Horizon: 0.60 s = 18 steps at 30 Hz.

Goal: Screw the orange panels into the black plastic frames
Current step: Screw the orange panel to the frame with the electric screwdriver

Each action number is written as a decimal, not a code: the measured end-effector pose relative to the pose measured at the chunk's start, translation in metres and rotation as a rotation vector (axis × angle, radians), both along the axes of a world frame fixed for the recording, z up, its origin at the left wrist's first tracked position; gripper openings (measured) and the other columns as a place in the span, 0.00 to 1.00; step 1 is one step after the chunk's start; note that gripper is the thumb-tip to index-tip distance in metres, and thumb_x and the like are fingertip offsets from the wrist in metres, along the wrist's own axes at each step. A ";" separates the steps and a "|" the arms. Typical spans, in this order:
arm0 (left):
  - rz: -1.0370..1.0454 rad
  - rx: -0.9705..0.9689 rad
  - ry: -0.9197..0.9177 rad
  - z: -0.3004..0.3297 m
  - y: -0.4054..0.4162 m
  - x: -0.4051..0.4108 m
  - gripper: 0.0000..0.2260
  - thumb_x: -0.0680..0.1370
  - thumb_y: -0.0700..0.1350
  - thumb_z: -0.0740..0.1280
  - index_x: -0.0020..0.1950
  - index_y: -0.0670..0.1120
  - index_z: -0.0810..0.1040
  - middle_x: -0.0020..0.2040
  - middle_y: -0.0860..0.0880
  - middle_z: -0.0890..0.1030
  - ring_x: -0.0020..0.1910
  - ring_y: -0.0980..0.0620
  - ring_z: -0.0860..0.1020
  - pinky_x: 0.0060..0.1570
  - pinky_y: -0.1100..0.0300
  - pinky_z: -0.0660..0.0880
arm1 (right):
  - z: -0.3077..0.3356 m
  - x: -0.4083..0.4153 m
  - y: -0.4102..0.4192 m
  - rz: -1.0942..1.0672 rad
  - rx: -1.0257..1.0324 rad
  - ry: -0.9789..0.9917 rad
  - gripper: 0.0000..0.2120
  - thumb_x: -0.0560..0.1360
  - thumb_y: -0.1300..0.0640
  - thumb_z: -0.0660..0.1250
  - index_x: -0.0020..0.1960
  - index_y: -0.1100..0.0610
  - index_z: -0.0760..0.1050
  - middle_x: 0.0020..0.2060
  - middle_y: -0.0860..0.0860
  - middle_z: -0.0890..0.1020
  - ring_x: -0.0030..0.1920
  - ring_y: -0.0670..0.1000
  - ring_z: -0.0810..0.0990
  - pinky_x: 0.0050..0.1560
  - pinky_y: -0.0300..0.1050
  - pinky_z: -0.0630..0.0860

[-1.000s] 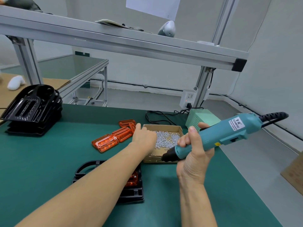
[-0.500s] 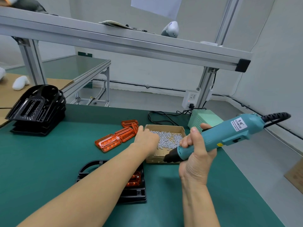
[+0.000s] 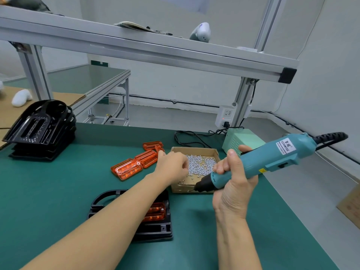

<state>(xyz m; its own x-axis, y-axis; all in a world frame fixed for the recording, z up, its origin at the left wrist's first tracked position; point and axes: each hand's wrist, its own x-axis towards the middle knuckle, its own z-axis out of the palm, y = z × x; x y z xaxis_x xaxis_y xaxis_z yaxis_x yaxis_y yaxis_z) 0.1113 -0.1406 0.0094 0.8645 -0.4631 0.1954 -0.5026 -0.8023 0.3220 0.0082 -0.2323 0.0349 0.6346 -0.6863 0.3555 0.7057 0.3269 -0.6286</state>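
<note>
Head view: the left hand [image 3: 171,165] reaches into the shallow cardboard box of small silver screws [image 3: 196,168] while the right hand [image 3: 233,184] grips the teal electric screwdriver [image 3: 259,161].

Left fingers curl over the screws; whether they pinch one I cannot tell. The black plastic frame [image 3: 155,228] holding an orange panel [image 3: 155,212] lies just in front of the box on the green tabletop [image 3: 58,191], with spare orange panels [image 3: 134,164] left of the box. A fumbled screw could roll away.

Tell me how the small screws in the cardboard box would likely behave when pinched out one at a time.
The screws look tiny and shiny, so probably light and slippery to pinch. They lie in a loose heap, so neighbours would likely shift or roll. The left hand sits over the box edge; whether its fingers hold a screw cannot be told.
</note>
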 end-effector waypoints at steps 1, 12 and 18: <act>0.013 -0.088 0.035 0.002 0.004 -0.002 0.08 0.76 0.43 0.63 0.39 0.53 0.77 0.40 0.56 0.79 0.46 0.54 0.74 0.60 0.51 0.62 | 0.000 0.000 0.000 -0.001 -0.001 0.000 0.09 0.70 0.64 0.67 0.48 0.54 0.73 0.24 0.48 0.67 0.24 0.48 0.67 0.30 0.41 0.70; -0.065 -1.044 0.472 0.003 0.071 -0.060 0.04 0.66 0.41 0.77 0.37 0.48 0.85 0.38 0.49 0.85 0.38 0.58 0.81 0.40 0.70 0.74 | 0.011 -0.010 0.005 0.119 0.098 -0.070 0.08 0.74 0.63 0.64 0.47 0.51 0.72 0.25 0.45 0.67 0.25 0.44 0.67 0.30 0.38 0.70; -0.055 -1.210 0.570 -0.007 0.102 -0.102 0.11 0.60 0.48 0.77 0.39 0.46 0.84 0.37 0.47 0.84 0.37 0.55 0.80 0.39 0.68 0.75 | 0.019 -0.013 0.020 0.305 0.200 -0.131 0.07 0.77 0.60 0.61 0.46 0.49 0.71 0.26 0.43 0.66 0.25 0.42 0.66 0.31 0.35 0.70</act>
<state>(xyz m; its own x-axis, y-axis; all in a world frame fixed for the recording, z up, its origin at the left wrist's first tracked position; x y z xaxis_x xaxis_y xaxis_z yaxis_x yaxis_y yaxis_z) 0.0090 -0.0381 0.0022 0.9479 -0.2929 0.1255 -0.0837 0.1510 0.9850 -0.0051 -0.2124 0.0540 0.7784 -0.5372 0.3250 0.6272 0.6414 -0.4419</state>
